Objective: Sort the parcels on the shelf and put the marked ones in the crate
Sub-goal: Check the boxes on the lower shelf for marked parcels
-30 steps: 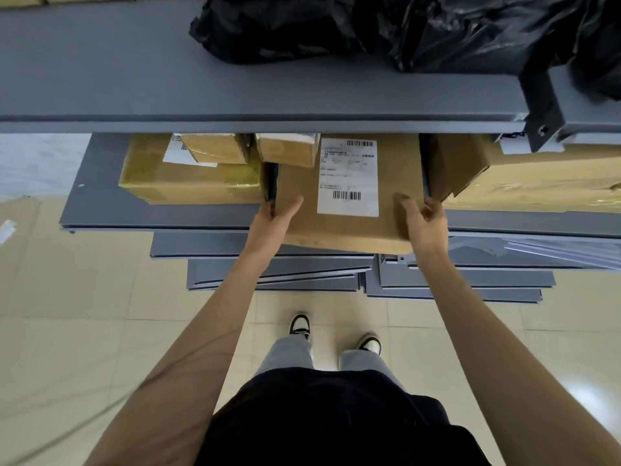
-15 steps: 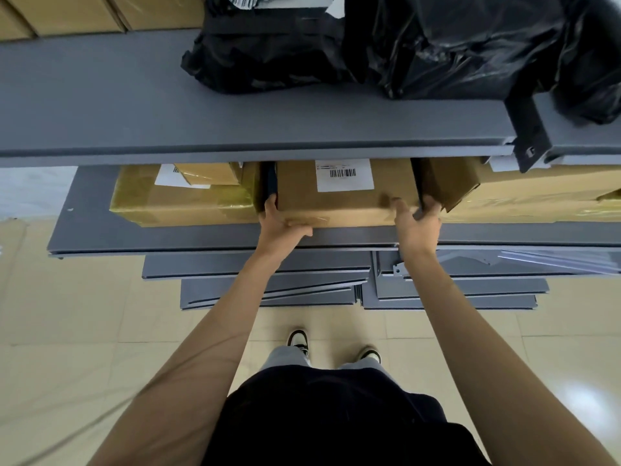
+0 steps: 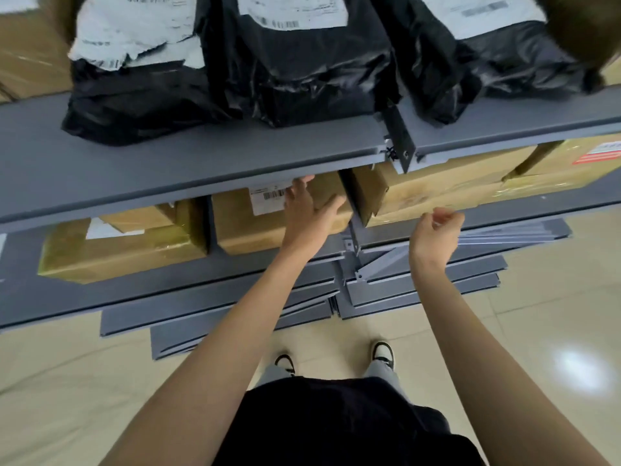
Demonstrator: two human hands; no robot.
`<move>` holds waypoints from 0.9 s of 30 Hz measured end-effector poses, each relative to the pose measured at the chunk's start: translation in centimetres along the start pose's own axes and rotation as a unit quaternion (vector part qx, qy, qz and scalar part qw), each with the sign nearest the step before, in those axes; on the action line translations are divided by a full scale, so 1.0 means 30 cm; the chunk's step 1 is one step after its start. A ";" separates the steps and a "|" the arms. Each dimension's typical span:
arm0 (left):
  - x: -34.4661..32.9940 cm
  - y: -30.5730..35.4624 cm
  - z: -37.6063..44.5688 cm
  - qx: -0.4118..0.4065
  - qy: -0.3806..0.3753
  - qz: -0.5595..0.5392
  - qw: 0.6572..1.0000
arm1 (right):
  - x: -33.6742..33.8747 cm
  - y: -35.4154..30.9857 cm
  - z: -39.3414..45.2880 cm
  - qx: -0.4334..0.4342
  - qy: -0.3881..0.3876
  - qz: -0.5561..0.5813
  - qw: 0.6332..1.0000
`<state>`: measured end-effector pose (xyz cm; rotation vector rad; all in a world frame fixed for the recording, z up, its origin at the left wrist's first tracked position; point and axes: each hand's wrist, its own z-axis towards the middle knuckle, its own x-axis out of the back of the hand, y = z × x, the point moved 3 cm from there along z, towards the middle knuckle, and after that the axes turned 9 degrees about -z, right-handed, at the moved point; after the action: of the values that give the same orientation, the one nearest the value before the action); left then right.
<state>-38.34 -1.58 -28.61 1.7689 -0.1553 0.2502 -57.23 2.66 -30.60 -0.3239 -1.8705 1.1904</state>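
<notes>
A brown cardboard parcel (image 3: 248,227) with a white barcode label (image 3: 267,200) sits on the lower grey shelf (image 3: 141,290), pushed in under the upper shelf (image 3: 201,163). My left hand (image 3: 307,213) lies flat on the parcel's right end, fingers spread. My right hand (image 3: 435,230) hangs off the parcel to the right, fingers loosely curled, holding nothing. Black plastic mailer bags (image 3: 285,72) with white labels lie on the upper shelf. No crate is in view.
A tape-wrapped yellowish box (image 3: 117,250) lies left of the parcel, with larger taped boxes (image 3: 470,186) to its right. A shelf upright bracket (image 3: 398,136) splits the upper shelf. Loose grey shelf panels (image 3: 420,287) are stacked on the tiled floor (image 3: 554,331) near my feet.
The parcel has gone further back onto the lower shelf. My right hand has let go and pulled away to the right; my left hand shifted onto the parcel's right end. The view tilted upward.
</notes>
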 end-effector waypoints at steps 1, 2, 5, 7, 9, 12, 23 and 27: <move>-0.047 0.014 0.003 0.015 -0.033 -0.025 0.999 | 0.031 -0.008 0.039 0.009 0.012 0.022 1.000; -0.088 0.025 0.005 0.032 -0.056 -0.040 0.997 | 0.060 -0.019 0.081 0.020 0.018 0.040 0.999; -0.181 0.061 0.014 0.064 -0.057 -0.045 0.995 | 0.141 -0.059 0.218 0.047 0.010 0.070 0.996; -0.229 0.075 0.028 0.067 -0.012 -0.066 0.995 | 0.180 -0.084 0.303 0.072 -0.018 0.081 0.994; -0.265 0.081 0.042 0.073 0.034 -0.094 0.992 | 0.207 -0.103 0.369 0.103 -0.050 0.063 0.991; -0.303 0.095 0.044 0.068 0.079 -0.133 0.986 | 0.232 -0.120 0.438 0.146 -0.086 0.035 0.985; -0.337 0.136 -0.056 0.054 0.148 -0.103 0.982 | 0.242 -0.122 0.500 0.157 -0.140 -0.029 0.977; -0.335 0.117 -0.107 0.043 0.156 -0.111 0.981 | 0.264 -0.103 0.496 0.139 -0.136 -0.031 0.980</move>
<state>-49.17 0.51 -27.20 1.7913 0.2808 0.3727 -72.78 -3.08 -26.26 0.0563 -1.8941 1.4900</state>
